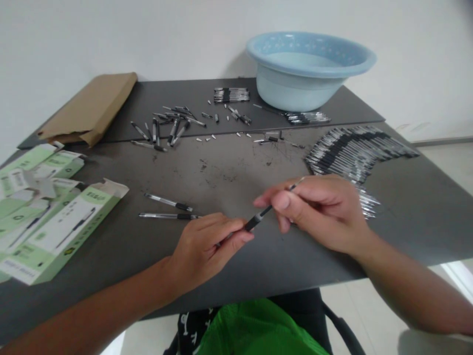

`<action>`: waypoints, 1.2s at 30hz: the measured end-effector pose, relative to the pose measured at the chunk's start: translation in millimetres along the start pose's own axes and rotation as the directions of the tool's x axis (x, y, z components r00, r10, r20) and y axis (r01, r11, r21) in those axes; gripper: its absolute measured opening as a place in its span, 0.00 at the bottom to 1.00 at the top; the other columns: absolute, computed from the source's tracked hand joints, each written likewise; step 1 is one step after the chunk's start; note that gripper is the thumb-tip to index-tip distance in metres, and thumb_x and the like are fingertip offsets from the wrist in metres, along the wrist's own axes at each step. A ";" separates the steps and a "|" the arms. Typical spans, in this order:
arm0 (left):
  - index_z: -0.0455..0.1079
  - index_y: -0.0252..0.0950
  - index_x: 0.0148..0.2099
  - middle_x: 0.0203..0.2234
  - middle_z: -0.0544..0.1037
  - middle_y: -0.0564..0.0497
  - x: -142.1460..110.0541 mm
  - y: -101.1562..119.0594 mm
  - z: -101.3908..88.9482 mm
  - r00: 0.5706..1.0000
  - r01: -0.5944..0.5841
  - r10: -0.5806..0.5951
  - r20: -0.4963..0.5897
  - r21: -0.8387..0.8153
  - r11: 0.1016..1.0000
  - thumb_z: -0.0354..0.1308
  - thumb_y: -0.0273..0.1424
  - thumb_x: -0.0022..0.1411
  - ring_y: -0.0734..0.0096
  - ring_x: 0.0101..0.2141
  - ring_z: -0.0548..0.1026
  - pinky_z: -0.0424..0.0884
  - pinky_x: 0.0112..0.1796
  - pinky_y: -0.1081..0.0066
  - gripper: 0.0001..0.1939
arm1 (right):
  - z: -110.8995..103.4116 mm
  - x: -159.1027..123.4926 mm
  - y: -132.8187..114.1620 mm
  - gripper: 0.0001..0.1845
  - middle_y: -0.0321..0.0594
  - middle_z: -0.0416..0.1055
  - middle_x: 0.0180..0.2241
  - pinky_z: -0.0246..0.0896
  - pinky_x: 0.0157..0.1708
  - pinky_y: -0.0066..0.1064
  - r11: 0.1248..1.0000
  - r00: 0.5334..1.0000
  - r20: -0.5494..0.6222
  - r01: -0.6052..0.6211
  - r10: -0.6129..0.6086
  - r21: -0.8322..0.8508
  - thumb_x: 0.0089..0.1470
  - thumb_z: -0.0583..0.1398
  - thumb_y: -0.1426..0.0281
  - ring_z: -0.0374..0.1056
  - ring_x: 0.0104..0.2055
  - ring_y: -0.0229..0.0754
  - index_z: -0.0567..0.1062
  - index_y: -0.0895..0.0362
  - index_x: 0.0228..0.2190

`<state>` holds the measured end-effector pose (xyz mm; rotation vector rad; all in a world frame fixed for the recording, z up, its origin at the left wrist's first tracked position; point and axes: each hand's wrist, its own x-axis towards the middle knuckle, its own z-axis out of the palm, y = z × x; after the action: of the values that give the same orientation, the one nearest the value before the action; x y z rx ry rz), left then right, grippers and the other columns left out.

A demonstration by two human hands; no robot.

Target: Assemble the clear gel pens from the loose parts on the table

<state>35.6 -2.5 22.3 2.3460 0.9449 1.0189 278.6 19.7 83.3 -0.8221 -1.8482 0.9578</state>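
Note:
My left hand is closed around a pen barrel whose black grip end pokes out past the thumb and forefinger. From that end a thin dark pen refill sticks out up and to the right. Its outer part is pinched between the thumb and fingers of my right hand, with the tip showing above the fingers. The refill is still partly inside the barrel, as far as I can see. Two clear pens with black grips, an upper pen and a lower pen, lie just left of my left hand.
Right of my right hand fans a large row of pens. Loose pen parts and small tips scatter across the table's middle. A blue basin, a pen bundle, a brown paper bag and green-white boxes stand around.

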 end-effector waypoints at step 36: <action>0.75 0.39 0.44 0.24 0.85 0.57 -11.6 -32.8 61.3 0.913 -0.224 0.233 -0.336 0.066 0.972 0.56 0.44 0.78 0.74 0.17 0.76 0.67 0.19 0.71 0.15 | -16.7 250.9 140.4 0.17 0.47 0.83 0.49 0.73 0.52 0.44 0.385 0.895 0.219 0.058 0.389 -0.921 0.67 0.64 0.61 0.80 0.49 0.50 0.82 0.55 0.52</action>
<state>62.2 5.6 -42.4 2.3869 0.8142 1.5562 215.0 300.1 66.7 -1.5964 -2.7511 0.0573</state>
